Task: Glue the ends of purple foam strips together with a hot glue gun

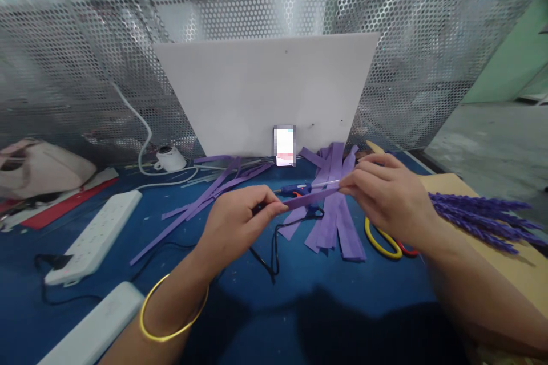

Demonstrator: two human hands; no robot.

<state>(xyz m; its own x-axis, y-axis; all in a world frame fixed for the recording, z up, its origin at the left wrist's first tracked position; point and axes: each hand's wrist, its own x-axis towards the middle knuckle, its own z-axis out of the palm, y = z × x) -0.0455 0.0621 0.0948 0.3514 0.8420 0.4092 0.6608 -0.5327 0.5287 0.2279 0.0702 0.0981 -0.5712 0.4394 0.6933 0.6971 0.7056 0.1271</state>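
A narrow purple strip (pixel 311 198) is stretched between my two hands above the blue table. My left hand (pixel 248 214) pinches its left end, and my right hand (pixel 381 185) pinches the right end between thumb and fingers. Just behind the strip lies a blue glue gun (pixel 297 189), partly covered by it, with a clear glue stick at its back. Wider purple strips (pixel 329 228) are piled under and beside my right hand. Thinner purple strips (pixel 205 199) lie crossed behind my left hand.
Yellow-handled scissors (pixel 385 244) lie by my right wrist, near purple flower stems (pixel 483 217) on tan paper. White power strips (pixel 96 236) and a white cup-shaped object (pixel 170 158) are at left. A lit phone (pixel 285 145) leans against a white board (pixel 274 85). A black cord (pixel 276 251) crosses the table.
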